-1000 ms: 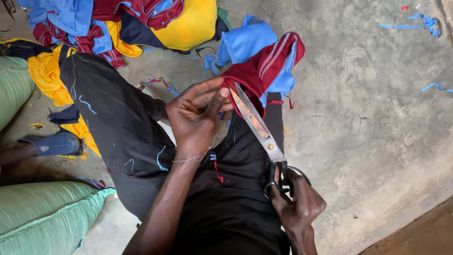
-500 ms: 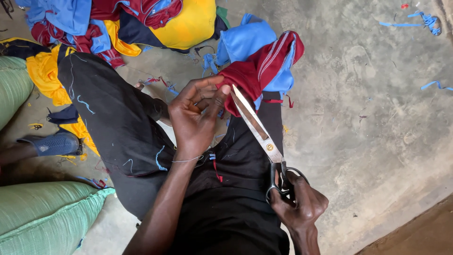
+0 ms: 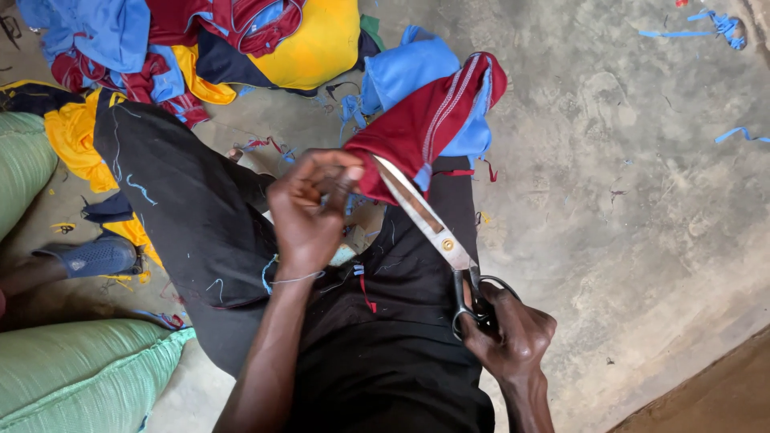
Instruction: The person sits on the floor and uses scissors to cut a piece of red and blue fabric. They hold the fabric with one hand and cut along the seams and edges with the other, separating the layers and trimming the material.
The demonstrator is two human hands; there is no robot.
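Observation:
My left hand pinches the near edge of a maroon garment with white stripes and blue lining that drapes over my right knee. Large metal scissors sit in my right hand, fingers through the black handles. The blades point up and left, and their tips meet the maroon cloth right beside my left fingers. I sit on the floor in black trousers flecked with thread.
A heap of blue, maroon and yellow clothes lies on the concrete floor ahead. Green cushions are at the left, with a blue sandal beside them. Blue fabric scraps lie at the far right.
The scissor blades have closed further into the maroon cloth, and my left hand has shifted slightly along the edge that it holds.

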